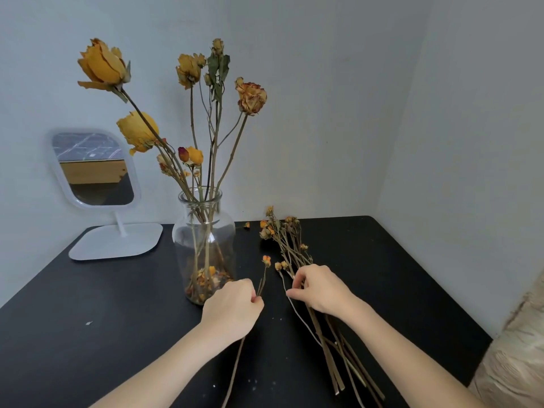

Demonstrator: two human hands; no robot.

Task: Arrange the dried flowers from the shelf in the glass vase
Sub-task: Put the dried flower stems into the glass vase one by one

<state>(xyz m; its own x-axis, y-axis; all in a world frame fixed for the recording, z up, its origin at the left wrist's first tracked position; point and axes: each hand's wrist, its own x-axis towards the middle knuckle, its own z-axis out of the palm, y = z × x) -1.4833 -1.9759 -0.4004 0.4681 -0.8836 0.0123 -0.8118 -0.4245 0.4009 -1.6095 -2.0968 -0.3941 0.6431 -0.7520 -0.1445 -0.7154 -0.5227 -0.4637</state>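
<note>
A clear glass vase [203, 248] stands on the black table [88, 319], holding several tall dried yellow and orange roses [103, 66]; loose petals lie in its bottom. My left hand [232, 310] is just right of the vase's base, pinching a thin dried flower stem [262, 282] with a small orange bud on top. To its right a bundle of dried flowers [290, 245] lies flat on the table. My right hand [321, 287] rests on that bundle, fingers pinched on one pale stem [297, 312].
A white stand mirror [94, 169] sits at the back left by the wall. A single dried bud [246, 225] lies behind the vase. Walls close off the back and right; a beige fabric [518, 348] is at the table's right edge.
</note>
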